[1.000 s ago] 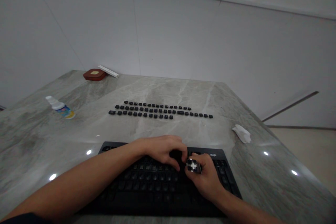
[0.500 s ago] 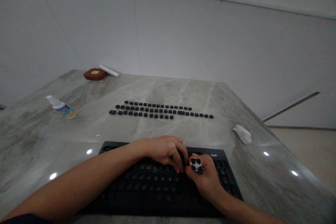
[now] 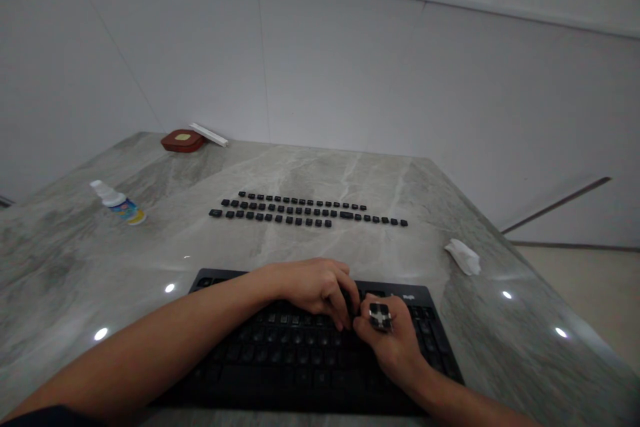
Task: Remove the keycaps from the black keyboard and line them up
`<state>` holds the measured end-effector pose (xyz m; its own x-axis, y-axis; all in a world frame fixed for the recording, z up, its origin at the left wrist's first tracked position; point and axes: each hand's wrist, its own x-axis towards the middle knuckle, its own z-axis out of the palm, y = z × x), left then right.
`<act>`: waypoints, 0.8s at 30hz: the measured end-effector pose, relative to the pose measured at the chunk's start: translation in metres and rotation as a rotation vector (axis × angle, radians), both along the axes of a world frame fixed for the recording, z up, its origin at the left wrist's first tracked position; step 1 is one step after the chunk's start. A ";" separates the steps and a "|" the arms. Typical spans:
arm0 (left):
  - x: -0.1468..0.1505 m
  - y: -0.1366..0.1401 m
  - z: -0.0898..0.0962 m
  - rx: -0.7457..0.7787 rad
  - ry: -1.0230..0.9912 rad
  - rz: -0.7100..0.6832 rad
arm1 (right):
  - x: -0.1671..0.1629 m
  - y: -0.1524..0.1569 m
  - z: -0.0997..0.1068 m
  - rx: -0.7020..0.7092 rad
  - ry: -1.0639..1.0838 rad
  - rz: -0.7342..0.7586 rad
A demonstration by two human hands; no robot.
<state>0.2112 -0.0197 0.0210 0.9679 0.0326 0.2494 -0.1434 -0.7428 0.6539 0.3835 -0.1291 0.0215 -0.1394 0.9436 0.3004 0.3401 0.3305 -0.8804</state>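
Head view: keycap lifted clear of keyboard

Right hand [image 3: 395,340] pinches a small keycap [image 3: 381,315], underside up, slightly higher and further right than a second ago. Left hand [image 3: 313,285] stays curled, fingertips on the black keyboard [image 3: 280,360], holding nothing. Rows of removed keycaps [image 3: 305,210] lie beyond.

The things are carried by a grey marbled bench [image 3: 450,180] set against a pale wall. A black keyboard [image 3: 280,360] is laid at the near edge. Beyond it, loose black keys [image 3: 305,209] are set out in three rows near the middle. A small capped bottle [image 3: 119,203] is lying on its side at the left. A crumpled white cloth [image 3: 463,256] is placed at the right. At the far left corner a flat red-brown box [image 3: 183,141] is seen, with a white strip [image 3: 209,135] just beside it
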 end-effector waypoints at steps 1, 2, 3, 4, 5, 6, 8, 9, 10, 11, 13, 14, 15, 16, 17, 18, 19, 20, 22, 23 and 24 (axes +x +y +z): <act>0.000 0.000 0.000 0.003 0.002 -0.001 | 0.001 0.000 -0.001 -0.001 -0.004 -0.001; 0.000 0.000 0.001 0.003 0.006 0.000 | 0.002 0.000 -0.002 -0.004 0.001 -0.005; 0.001 -0.001 0.002 0.002 0.012 0.005 | 0.004 0.001 -0.003 -0.009 0.021 -0.015; 0.002 -0.001 0.002 -0.002 0.019 0.009 | 0.006 0.001 -0.005 -0.016 0.054 -0.034; 0.003 -0.001 0.003 -0.006 0.023 0.011 | 0.008 0.001 -0.007 -0.026 0.096 -0.063; 0.004 -0.001 0.003 -0.008 0.024 0.009 | 0.010 0.002 -0.009 -0.037 0.137 -0.093; 0.006 -0.001 0.003 -0.004 0.013 -0.002 | 0.013 0.002 -0.011 -0.041 0.175 -0.131; 0.007 -0.001 0.003 -0.001 0.001 -0.004 | 0.014 0.002 -0.011 -0.029 0.163 -0.127; 0.008 -0.001 0.003 0.001 -0.012 -0.004 | 0.014 0.002 -0.010 -0.011 0.141 -0.109; 0.008 -0.001 0.003 0.001 -0.023 -0.003 | 0.014 0.002 -0.008 0.010 0.116 -0.084; 0.006 -0.001 0.003 -0.005 -0.039 0.000 | 0.014 0.002 -0.005 0.042 0.080 -0.043; 0.005 -0.001 0.004 -0.012 -0.041 -0.002 | 0.013 0.003 -0.004 0.050 0.077 -0.033; 0.004 -0.001 0.005 -0.023 -0.036 -0.007 | 0.013 0.003 -0.003 0.056 0.079 -0.031; 0.003 -0.001 0.006 -0.040 -0.026 -0.014 | 0.014 0.003 -0.003 0.058 0.080 -0.032; 0.002 0.000 0.008 -0.064 -0.014 -0.021 | 0.014 0.003 -0.003 0.058 0.082 -0.035; 0.001 0.001 0.010 -0.090 0.001 -0.028 | 0.015 0.003 -0.004 0.058 0.081 -0.040; 0.001 0.001 0.012 -0.116 0.017 -0.034 | 0.016 0.003 -0.005 0.058 0.080 -0.046; 0.000 0.002 0.014 -0.139 0.033 -0.034 | 0.017 0.004 -0.006 0.057 0.077 -0.051; -0.001 0.003 0.017 -0.169 0.059 -0.032 | 0.018 0.004 -0.006 0.053 0.073 -0.055; -0.001 0.003 0.018 -0.178 0.066 -0.031 | 0.018 0.005 -0.005 0.053 0.073 -0.052; -0.002 0.003 0.018 -0.186 0.069 -0.032 | 0.018 0.005 -0.003 0.055 0.072 -0.043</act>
